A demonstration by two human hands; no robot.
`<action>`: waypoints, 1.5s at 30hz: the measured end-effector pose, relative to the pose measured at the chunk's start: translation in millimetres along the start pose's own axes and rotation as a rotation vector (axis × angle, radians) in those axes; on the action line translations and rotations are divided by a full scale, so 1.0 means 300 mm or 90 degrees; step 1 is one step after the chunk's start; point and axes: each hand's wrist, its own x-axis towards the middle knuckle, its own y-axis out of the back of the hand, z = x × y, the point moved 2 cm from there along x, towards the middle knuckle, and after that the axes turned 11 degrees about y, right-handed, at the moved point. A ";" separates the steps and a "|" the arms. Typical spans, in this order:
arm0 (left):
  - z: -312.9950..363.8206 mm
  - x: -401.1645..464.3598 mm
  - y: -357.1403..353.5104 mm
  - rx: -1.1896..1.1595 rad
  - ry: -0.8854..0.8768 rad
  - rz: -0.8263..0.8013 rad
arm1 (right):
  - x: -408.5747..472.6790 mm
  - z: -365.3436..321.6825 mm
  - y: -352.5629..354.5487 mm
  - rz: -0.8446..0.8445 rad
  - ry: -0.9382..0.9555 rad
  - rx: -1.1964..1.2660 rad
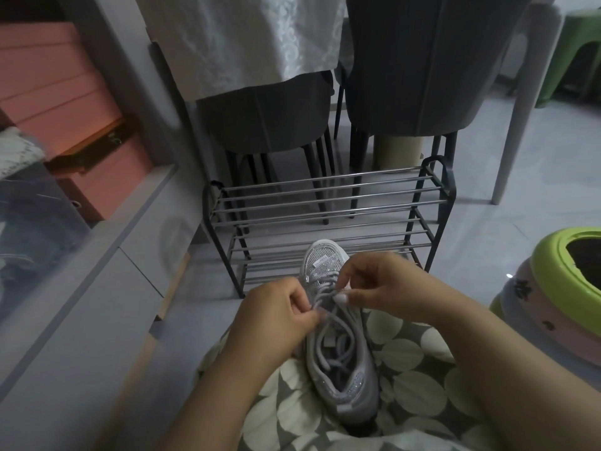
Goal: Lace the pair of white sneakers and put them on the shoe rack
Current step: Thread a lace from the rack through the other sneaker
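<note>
Resting the sneaker [338,362] on my lap keeps the eyelets close while my left hand [276,317] and right hand [377,284] each pinch the lace [325,307], the shoe rack [325,219] waiting ahead

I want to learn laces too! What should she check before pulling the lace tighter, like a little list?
1. Left hand pinches the lace: ok.
2. Right hand pinches the lace near the upper eyelets: ok.
3. Sneaker rests steady on the lap: ok.
4. Loose lace loops lie free over the opening, unknotted: cannot tell.
5. Shoe rack stands ahead with bare shelves: ok.
6. Second sneaker within reach: cannot tell, it is not in view.
</note>
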 end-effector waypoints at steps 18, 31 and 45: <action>0.019 0.021 -0.016 -0.043 0.025 -0.130 | 0.012 -0.037 0.018 -0.118 -0.047 -0.172; 0.115 0.301 0.026 0.027 -0.028 -0.026 | 0.239 0.021 0.088 0.016 -0.093 -0.153; -0.105 0.509 -0.271 0.021 0.088 -0.126 | 0.339 0.405 -0.089 -0.049 -0.292 -0.056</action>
